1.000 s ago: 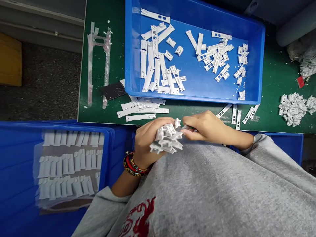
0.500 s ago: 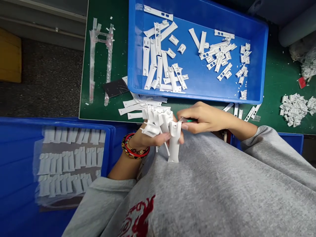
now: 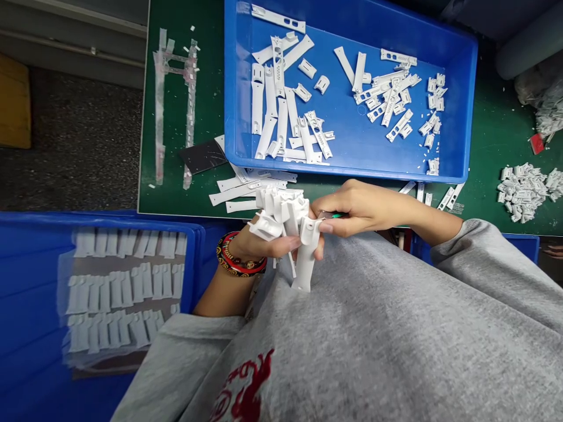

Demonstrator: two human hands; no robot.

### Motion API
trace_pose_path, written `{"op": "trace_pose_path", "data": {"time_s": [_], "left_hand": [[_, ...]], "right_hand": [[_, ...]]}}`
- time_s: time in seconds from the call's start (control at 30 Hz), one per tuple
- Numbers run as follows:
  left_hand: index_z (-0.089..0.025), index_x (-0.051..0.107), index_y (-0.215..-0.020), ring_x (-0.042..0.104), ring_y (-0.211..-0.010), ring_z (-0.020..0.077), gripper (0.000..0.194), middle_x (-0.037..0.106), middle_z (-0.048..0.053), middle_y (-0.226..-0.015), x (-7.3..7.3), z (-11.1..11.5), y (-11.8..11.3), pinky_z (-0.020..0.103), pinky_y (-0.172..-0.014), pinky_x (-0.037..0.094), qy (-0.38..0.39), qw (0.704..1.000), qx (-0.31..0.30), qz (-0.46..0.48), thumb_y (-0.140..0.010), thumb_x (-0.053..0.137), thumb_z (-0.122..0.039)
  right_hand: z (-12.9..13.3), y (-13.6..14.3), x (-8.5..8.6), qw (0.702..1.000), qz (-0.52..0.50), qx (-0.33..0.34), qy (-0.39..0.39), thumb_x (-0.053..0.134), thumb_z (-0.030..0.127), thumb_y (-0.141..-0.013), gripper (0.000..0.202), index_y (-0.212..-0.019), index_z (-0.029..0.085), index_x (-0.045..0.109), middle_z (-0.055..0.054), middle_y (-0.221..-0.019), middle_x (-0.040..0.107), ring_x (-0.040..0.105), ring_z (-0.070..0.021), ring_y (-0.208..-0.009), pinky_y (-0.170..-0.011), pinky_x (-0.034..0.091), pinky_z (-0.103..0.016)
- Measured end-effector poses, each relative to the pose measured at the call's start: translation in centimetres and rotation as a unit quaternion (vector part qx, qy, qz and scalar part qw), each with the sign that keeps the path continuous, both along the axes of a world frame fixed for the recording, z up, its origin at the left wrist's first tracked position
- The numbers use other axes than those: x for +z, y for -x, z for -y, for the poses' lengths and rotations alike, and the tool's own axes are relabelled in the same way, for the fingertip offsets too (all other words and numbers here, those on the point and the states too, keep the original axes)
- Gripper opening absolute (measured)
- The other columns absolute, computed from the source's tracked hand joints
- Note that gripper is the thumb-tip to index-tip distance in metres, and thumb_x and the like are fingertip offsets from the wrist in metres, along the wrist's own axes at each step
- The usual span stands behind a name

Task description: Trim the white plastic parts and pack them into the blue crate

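A bunch of white plastic parts (image 3: 279,208) is clasped in my left hand (image 3: 259,243), which wears beaded bracelets (image 3: 237,261). One long white part (image 3: 305,261) hangs down at the right of that bunch, in front of my shirt. My right hand (image 3: 352,208) is closed on a small tool with a green spot (image 3: 332,215); its tip meets the upper end of the long part. The right thumb lies against this end too. The rest of the tool is hidden in my fingers.
A blue tray (image 3: 352,170) with loose white parts stands on the green table (image 3: 211,111). White strips (image 3: 237,193) and a black plate (image 3: 202,157) lie left of it, a pile of small pieces (image 3: 525,190) right. Lower left, a blue bin (image 3: 191,264) holds rows of parts.
The lower end of the long white part has swung slightly left. Both hands remain close together, and the right thumb has moved in against the part's upper end.
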State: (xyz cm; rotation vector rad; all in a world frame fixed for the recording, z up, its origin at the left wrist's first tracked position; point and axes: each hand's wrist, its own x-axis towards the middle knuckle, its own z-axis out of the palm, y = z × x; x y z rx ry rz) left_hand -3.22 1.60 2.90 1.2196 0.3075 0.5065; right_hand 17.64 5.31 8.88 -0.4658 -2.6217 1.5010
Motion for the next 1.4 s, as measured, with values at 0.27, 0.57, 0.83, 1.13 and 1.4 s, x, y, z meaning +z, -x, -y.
{"op": "trace_pose_path", "data": {"time_s": [0.27, 0.57, 0.83, 1.13, 1.4], "left_hand": [[-0.023, 0.062, -0.077, 0.061, -0.040, 0.0195, 0.051, 0.068, 0.007, -0.055, -0.2, 0.3, -0.3, 0.029, -0.035, 0.050, 0.003, 1.000, 0.014, -0.020, -0.083, 0.053, -0.073], [-0.021, 0.058, -0.084, 0.062, -0.044, 0.0168, 0.030, 0.071, 0.004, -0.063, -1.0, 0.8, -0.1, 0.024, -0.037, 0.046, 0.093, 0.992, 0.088, 0.022, -0.079, 0.072, -0.047], [-0.019, 0.067, -0.075, 0.063, -0.052, 0.0179, 0.026, 0.068, 0.004, -0.060, -1.6, 0.9, 0.1, 0.028, -0.047, 0.052, 0.059, 0.986, 0.142, -0.066, -0.081, 0.071, -0.043], [-0.018, 0.060, -0.093, 0.057, -0.055, 0.0125, 0.025, 0.059, -0.001, -0.071, -2.8, 1.2, -0.3, 0.025, -0.049, 0.050, 0.118, 0.952, 0.276, -0.065, -0.078, 0.072, -0.035], [-0.020, 0.054, -0.076, 0.058, -0.063, 0.0155, 0.009, 0.057, 0.000, -0.070, -1.8, 1.1, -1.0, 0.029, -0.059, 0.050, -0.049, 0.929, 0.297, -0.215, -0.076, 0.063, -0.023]], "right_hand": [[0.1, 0.0, -0.4, 0.995, -0.024, 0.007, 0.092, 0.027, 0.042, -0.108, 0.049, -0.094, 0.013, 0.064, -0.001, -0.078, 0.069, 0.046, -0.0058, -0.060, -0.060, 0.034, -0.020], [0.9, -0.5, -1.2, 0.983, -0.037, -0.035, 0.174, 0.029, 0.045, -0.107, 0.050, -0.090, 0.013, 0.063, 0.000, -0.075, 0.061, 0.044, -0.0067, -0.061, -0.062, 0.032, -0.021], [1.9, -0.8, -2.5, 0.969, -0.036, -0.224, 0.097, 0.053, 0.045, -0.098, 0.027, -0.101, 0.018, 0.053, 0.001, -0.084, 0.057, 0.044, -0.0091, -0.068, -0.065, 0.033, -0.023], [4.1, -4.3, -8.5, 0.842, -0.034, -0.484, 0.235, 0.052, 0.053, -0.096, 0.033, -0.096, 0.020, 0.050, 0.008, -0.066, 0.043, 0.032, -0.0070, -0.049, -0.049, 0.027, -0.022], [5.7, -4.8, -11.5, 0.853, 0.152, -0.500, 0.002, 0.060, 0.048, -0.092, 0.038, -0.115, 0.018, 0.060, 0.003, -0.067, 0.053, 0.047, -0.0132, -0.059, -0.061, 0.035, -0.025]]}}
